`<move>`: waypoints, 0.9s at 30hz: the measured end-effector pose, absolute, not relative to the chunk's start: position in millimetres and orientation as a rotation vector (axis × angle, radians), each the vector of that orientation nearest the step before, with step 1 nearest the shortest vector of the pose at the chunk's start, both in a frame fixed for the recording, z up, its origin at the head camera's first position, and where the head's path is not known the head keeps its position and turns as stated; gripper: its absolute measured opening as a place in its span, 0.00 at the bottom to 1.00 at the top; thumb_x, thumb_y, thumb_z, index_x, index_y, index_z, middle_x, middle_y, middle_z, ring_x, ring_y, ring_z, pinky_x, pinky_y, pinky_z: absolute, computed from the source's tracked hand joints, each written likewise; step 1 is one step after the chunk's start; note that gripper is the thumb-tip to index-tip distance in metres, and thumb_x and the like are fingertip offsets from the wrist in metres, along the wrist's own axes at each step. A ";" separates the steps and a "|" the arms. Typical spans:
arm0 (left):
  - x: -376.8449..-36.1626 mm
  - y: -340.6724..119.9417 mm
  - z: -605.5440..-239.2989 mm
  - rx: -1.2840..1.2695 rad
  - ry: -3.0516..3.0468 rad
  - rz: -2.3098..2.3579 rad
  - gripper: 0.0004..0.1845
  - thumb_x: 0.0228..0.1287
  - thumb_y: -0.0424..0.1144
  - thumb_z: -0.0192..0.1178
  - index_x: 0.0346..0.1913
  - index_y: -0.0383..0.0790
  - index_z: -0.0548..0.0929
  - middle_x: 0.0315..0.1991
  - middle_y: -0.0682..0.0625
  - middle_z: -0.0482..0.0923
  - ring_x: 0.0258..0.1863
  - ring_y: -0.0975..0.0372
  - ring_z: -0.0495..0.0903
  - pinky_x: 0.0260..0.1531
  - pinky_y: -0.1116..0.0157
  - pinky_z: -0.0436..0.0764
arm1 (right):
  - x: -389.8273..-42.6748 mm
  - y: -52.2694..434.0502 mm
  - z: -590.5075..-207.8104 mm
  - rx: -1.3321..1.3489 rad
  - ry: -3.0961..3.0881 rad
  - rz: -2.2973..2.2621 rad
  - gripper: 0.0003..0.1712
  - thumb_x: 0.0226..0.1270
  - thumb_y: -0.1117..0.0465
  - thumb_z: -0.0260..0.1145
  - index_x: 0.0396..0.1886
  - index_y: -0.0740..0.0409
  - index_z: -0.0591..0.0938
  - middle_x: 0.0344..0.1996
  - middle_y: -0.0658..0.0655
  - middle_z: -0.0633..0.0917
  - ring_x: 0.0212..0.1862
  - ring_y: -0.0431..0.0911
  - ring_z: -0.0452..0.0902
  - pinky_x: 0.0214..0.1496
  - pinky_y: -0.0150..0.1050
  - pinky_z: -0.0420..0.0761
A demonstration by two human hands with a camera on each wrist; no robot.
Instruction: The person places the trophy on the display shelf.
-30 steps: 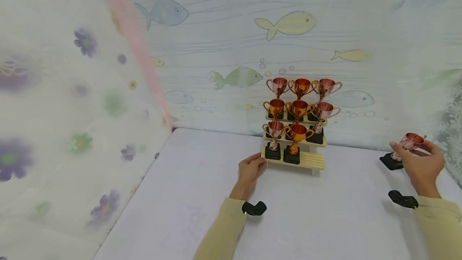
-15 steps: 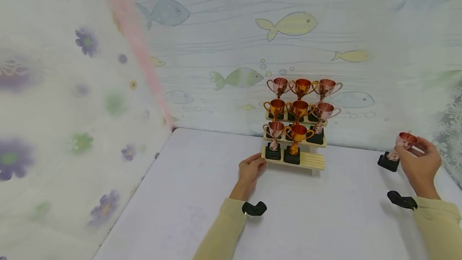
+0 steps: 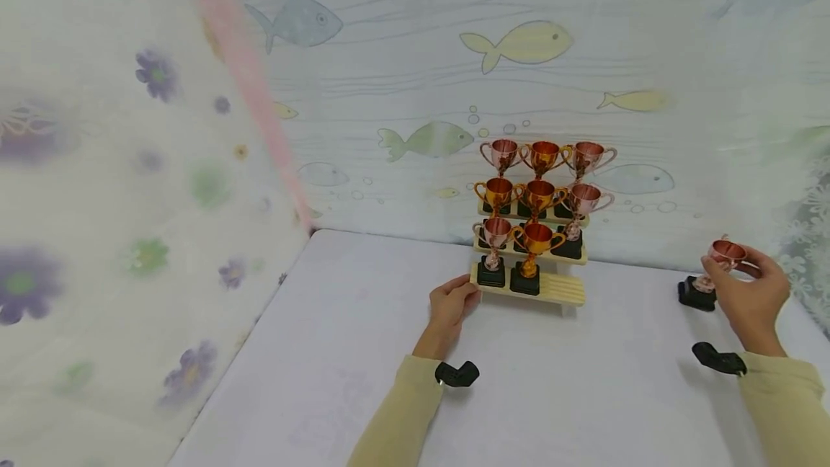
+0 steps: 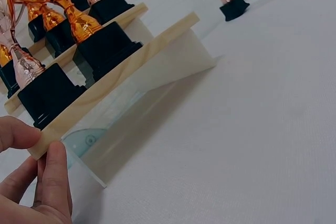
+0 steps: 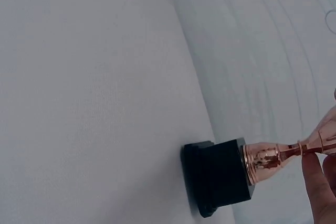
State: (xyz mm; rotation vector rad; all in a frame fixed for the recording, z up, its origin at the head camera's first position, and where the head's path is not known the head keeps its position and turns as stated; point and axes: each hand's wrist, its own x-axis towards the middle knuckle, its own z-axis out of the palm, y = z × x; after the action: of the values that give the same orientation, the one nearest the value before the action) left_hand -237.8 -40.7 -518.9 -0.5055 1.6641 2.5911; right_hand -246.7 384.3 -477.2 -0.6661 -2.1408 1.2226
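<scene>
My left hand (image 3: 449,308) pinches the left front corner of the lowest step on a tiered wooden stand (image 3: 560,287); in the left wrist view, thumb above and fingers (image 4: 55,174) below hold the wood. On that step stand a rose-gold trophy (image 3: 496,234) at the left and a gold trophy (image 3: 538,238) beside it, both on black bases. At the far right, my right hand (image 3: 755,301) grips another rose-gold trophy (image 3: 726,254) around its cup and stem. Its black base (image 5: 218,174) points down, close over the table, in the right wrist view.
Ribbed slats show right of the gold trophy on the lowest step. Behind it, upper steps carry several more trophies, such as a gold one (image 3: 545,156). The stand is on a white table (image 3: 583,395) against a fish-patterned wall (image 3: 415,78); a flowered wall (image 3: 117,193) rises at left.
My right hand has shifted slightly left with the rose-gold trophy, which has turned from tilted to nearly upright. My left hand keeps its hold on the stand.
</scene>
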 end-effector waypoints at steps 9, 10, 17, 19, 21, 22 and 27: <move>-236.0 -41.3 -516.2 -0.508 1.655 2.586 0.19 0.64 0.23 0.62 0.58 0.23 0.81 0.55 0.31 0.82 0.41 0.60 0.86 0.48 0.65 0.87 | -229.7 380.2 -471.2 -0.504 -2.077 1.358 0.32 0.62 0.64 0.72 0.68 0.55 0.78 0.39 0.29 0.74 0.43 0.25 0.71 0.35 0.12 0.69; -236.0 -41.3 -515.9 -0.508 1.656 2.584 0.19 0.64 0.23 0.62 0.58 0.23 0.81 0.55 0.31 0.82 0.41 0.60 0.86 0.48 0.65 0.86 | -228.4 379.6 -470.6 -0.504 -2.066 1.380 0.31 0.62 0.64 0.73 0.67 0.54 0.79 0.40 0.29 0.75 0.43 0.26 0.72 0.36 0.12 0.69; -236.0 -41.0 -512.8 -0.527 1.651 2.576 0.19 0.64 0.24 0.62 0.58 0.24 0.82 0.56 0.31 0.81 0.41 0.60 0.85 0.49 0.64 0.86 | -219.8 374.1 -463.8 -0.510 -2.058 1.514 0.32 0.60 0.67 0.75 0.65 0.52 0.81 0.42 0.31 0.79 0.47 0.29 0.75 0.39 0.11 0.73; -236.3 -40.8 -513.0 -0.532 1.645 2.577 0.19 0.64 0.24 0.62 0.58 0.24 0.82 0.56 0.31 0.81 0.42 0.60 0.85 0.49 0.64 0.86 | -216.5 370.5 -460.8 -0.473 -2.066 1.530 0.32 0.60 0.70 0.74 0.65 0.52 0.81 0.42 0.31 0.80 0.47 0.29 0.75 0.40 0.12 0.74; -236.8 -40.6 -513.6 -0.534 1.644 2.577 0.19 0.64 0.24 0.62 0.58 0.24 0.82 0.56 0.31 0.81 0.42 0.60 0.85 0.49 0.64 0.86 | -212.9 365.2 -457.2 -0.405 -2.072 1.525 0.31 0.59 0.73 0.72 0.64 0.54 0.81 0.42 0.31 0.81 0.46 0.29 0.76 0.40 0.12 0.75; -236.8 -40.6 -514.0 -0.535 1.646 2.576 0.19 0.64 0.24 0.62 0.58 0.24 0.82 0.56 0.31 0.81 0.41 0.60 0.85 0.49 0.65 0.86 | -210.8 362.1 -455.5 -0.360 -2.076 1.524 0.31 0.59 0.74 0.72 0.64 0.55 0.81 0.42 0.32 0.81 0.46 0.29 0.77 0.40 0.13 0.76; -237.0 -40.4 -516.1 -0.538 1.648 2.575 0.19 0.64 0.24 0.62 0.58 0.24 0.82 0.56 0.31 0.81 0.41 0.60 0.85 0.49 0.64 0.86 | -202.3 346.1 -447.6 -0.082 -2.103 1.478 0.32 0.58 0.80 0.69 0.64 0.63 0.80 0.45 0.34 0.83 0.44 0.30 0.78 0.42 0.16 0.79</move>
State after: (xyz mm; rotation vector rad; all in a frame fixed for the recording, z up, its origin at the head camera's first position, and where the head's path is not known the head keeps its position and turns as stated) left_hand -237.0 -40.4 -516.1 -0.5379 1.6484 2.5753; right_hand -202.3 346.1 -447.6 -0.0821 -2.1032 1.4775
